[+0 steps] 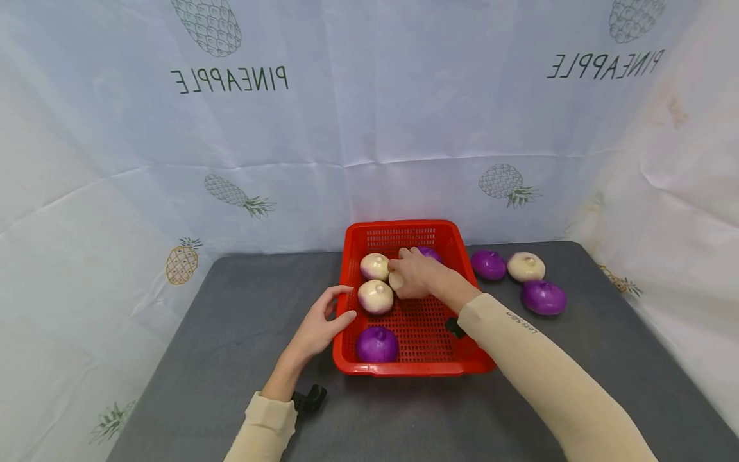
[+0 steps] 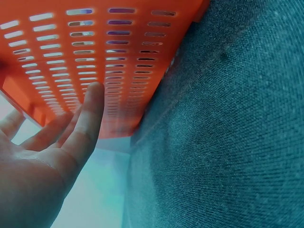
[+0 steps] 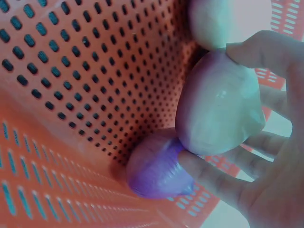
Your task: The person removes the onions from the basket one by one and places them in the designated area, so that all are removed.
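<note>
A red perforated plastic basket point(image 1: 412, 368) stands on the grey table. Inside it, my right hand point(image 1: 414, 273) holds a white-and-purple onion point(image 3: 221, 102), its fingers and thumb spread around the sides. Just beside this onion lies a purple onion point(image 3: 154, 166), partly behind the fingers in the head view. Two more pale onions sit along the basket's left side, one farther back point(image 1: 374, 266) and one nearer point(image 1: 376, 297). In the near left corner rests a purple onion point(image 1: 377, 344). At the left rim is my left hand point(image 1: 316, 324), fingers extended along the outer wall point(image 2: 61, 61).
Right of the basket on the table point(image 1: 260, 308) lie two purple onions point(image 1: 488, 264) point(image 1: 544, 298) and a pale onion point(image 1: 526, 267). A white pineapple-printed cloth point(image 1: 369, 115) hangs behind and along both sides.
</note>
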`<action>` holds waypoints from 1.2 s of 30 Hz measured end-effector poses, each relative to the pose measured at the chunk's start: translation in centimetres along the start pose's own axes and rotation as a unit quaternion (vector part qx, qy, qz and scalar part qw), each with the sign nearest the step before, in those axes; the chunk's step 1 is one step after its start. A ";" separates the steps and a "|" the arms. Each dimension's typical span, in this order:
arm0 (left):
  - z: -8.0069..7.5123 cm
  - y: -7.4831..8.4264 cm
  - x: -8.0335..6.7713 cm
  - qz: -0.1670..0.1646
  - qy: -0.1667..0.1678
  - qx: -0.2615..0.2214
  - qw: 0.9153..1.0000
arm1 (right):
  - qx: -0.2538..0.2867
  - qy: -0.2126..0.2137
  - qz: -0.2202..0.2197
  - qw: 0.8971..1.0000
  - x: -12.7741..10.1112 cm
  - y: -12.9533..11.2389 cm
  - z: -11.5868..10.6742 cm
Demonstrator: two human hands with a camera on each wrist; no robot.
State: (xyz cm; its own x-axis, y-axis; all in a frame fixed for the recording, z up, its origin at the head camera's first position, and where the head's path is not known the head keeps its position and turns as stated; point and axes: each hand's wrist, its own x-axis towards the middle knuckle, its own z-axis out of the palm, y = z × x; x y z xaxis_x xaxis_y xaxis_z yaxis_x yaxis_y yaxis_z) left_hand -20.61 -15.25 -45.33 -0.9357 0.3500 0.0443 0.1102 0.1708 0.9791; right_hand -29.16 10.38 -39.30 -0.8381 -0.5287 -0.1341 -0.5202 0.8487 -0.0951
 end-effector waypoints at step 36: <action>0.0 -0.1 0.0 0.000 0.003 0.007 1.000 | 0.049 0.129 -0.021 0.990 -7.5 -0.9 -8.1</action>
State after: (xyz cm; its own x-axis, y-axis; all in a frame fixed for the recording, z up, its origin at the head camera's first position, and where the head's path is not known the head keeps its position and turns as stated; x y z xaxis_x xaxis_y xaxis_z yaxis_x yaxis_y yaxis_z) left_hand -20.65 -15.23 -45.41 -0.9376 0.3447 0.0453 0.1150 0.1846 0.9761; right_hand -23.75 13.60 -30.25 -0.8363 -0.5332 0.1274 -0.5483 0.8142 -0.1912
